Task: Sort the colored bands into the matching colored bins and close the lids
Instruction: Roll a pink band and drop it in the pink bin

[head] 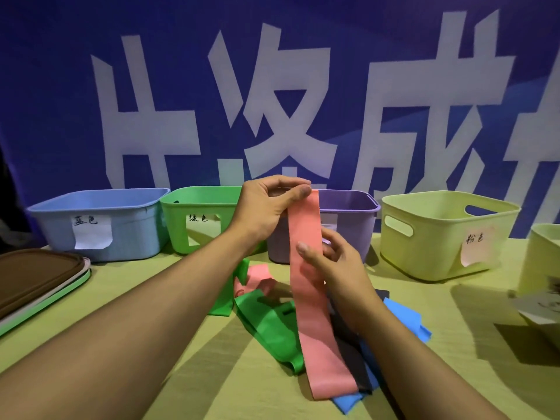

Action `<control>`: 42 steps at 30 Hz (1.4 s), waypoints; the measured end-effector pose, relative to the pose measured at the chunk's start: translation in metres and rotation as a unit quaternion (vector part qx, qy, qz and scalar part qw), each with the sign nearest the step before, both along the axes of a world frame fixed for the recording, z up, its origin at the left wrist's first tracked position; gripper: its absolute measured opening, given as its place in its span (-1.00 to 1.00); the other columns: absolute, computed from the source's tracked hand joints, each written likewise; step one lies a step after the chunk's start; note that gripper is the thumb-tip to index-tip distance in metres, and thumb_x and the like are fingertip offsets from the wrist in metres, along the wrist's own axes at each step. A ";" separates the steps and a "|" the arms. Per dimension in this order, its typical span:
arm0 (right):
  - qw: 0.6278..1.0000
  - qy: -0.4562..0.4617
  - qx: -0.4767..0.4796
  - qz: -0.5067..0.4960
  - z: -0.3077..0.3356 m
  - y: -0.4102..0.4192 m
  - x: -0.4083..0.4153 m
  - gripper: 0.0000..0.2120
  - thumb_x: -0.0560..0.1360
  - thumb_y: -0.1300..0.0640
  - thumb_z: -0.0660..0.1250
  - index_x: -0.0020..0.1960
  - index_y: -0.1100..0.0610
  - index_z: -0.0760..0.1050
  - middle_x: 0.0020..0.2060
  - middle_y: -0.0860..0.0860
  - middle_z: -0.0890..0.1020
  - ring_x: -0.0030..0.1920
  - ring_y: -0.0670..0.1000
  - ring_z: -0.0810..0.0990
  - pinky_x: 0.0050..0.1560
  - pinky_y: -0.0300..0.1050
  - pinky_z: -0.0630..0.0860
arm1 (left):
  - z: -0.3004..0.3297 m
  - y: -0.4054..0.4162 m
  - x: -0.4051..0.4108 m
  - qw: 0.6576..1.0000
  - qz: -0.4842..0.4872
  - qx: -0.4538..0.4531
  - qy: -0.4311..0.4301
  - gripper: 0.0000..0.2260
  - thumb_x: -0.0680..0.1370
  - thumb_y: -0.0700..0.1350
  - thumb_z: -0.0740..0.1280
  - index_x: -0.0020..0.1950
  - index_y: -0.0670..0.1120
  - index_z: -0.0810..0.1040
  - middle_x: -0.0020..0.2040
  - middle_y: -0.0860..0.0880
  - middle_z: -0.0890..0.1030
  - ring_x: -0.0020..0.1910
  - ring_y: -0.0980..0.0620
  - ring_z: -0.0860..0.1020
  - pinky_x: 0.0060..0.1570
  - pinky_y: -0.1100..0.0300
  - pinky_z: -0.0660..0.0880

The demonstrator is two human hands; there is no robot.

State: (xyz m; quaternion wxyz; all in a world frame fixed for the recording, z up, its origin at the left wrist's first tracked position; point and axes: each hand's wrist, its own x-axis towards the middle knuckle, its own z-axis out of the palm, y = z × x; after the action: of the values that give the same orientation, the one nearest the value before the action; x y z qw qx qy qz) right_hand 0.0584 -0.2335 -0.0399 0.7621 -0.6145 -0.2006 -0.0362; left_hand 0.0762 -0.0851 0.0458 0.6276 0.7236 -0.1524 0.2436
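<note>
- Nearest, on the table: loose heap of bands, with blue band (406, 321), dark band (354, 359) and green band (266, 328) overlapping; a second pink piece (257, 275) lying just behind.
- Above the heap: pink band (306, 286) hanging long, lower end draped onto the heap, upper end raised in front of the bins.
- Right hand (336, 265) partway down the strip, thumb pressed on its front face, fingers curled behind, gripping the pink band.
- Left hand (266, 204) pinching the top end of the same band between thumb and fingertips.
- Probably best done by lifting until the tail clears the heap, so no other band drags along, then gathering the slack before carrying right.
- Likely target: pale yellow-green bin (448, 234), its paper label seemingly reading pink; worth checking the label, not the bin colour.
- Left to right in the row: blue bin (100, 225), green bin (200, 219), purple bin (348, 207), all open.
- Stacked lids (39, 277) at far left, not yet on.
- Surface: yellow-green cloth (181, 374). Behind: blue banner (60, 86) with large white characters.
</note>
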 end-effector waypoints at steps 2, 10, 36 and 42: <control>1.000 0.000 -0.017 -0.006 0.001 0.001 -0.002 -0.75 0.55 0.12 0.45 0.21 0.11 0.61 -0.03 0.02 0.76 -0.04 -0.01 0.73 -0.06 -0.18 0.63 | 0.002 -0.002 -0.002 1.000 -0.008 -0.002 -0.002 -0.85 0.39 0.01 0.53 -0.06 0.06 0.74 -0.07 0.08 0.76 -0.03 0.16 0.69 0.11 0.12 0.65; 1.000 0.022 -0.017 -0.014 -0.006 0.004 -0.001 -0.85 0.59 0.18 0.41 0.08 0.24 0.66 -0.11 0.09 0.77 -0.20 0.03 0.73 -0.25 -0.11 0.63 | 0.009 -0.005 -0.004 1.000 -0.018 0.014 -0.012 -0.79 0.34 0.05 0.54 -0.05 0.06 0.75 -0.05 0.04 0.76 0.03 0.06 0.70 0.17 -0.01 0.64; 0.999 -0.004 0.020 -0.047 -0.007 0.001 0.012 -0.84 0.56 0.17 0.44 0.14 0.12 0.66 -0.02 0.04 0.76 0.02 0.04 0.72 0.04 -0.07 0.66 | -0.013 -0.015 -0.015 0.998 -0.050 -0.044 -0.018 -0.87 0.45 -0.17 0.54 -0.02 -0.02 0.73 -0.09 0.06 0.76 -0.05 0.17 0.70 0.02 0.17 0.66; 0.995 -0.064 0.019 -0.080 -0.005 -0.002 0.015 -0.78 0.56 0.18 0.45 0.21 0.12 0.64 0.06 -0.01 0.75 0.13 -0.01 0.70 0.13 -0.11 0.63 | -0.032 -0.010 -0.010 0.995 -0.040 -0.084 -0.031 -0.85 0.45 -0.23 0.54 0.00 -0.10 0.73 -0.04 -0.05 0.77 0.01 0.06 0.72 0.03 0.21 0.62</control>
State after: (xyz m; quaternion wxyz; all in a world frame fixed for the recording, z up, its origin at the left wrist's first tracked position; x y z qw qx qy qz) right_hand 0.0737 -0.2351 -0.0447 0.7539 -0.6104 -0.1986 -0.1401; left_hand 0.0658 -0.0955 0.0141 0.6906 0.6537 -0.1795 0.2519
